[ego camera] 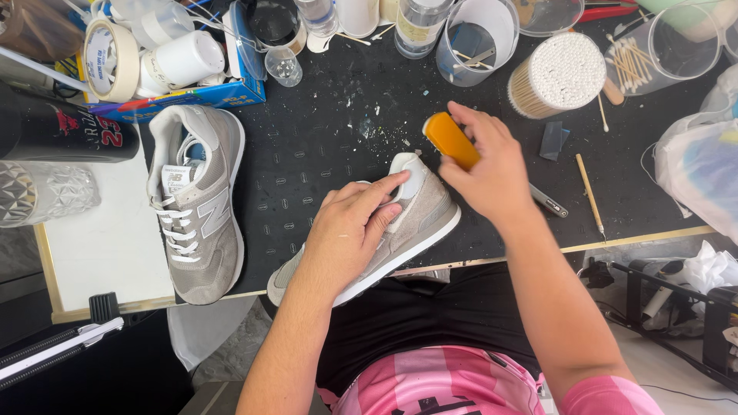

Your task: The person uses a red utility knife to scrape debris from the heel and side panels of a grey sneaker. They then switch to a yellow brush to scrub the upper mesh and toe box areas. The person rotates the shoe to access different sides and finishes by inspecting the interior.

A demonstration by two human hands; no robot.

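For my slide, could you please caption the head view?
Left hand steadies a grey sneaker on the black mat while the right hand holds an orange-handled brush at its heel.

A black work mat [338, 131] covers the table. A grey sneaker [201, 207] lies at left, a cotton-swab tub [557, 75] upper right, a thin wooden stick [590, 194] at right.

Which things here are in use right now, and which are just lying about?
In use: grey sneaker under left hand; orange-handled tool in right hand.

Lying about: second grey sneaker, cotton swab tub, masking tape roll, wooden stick.
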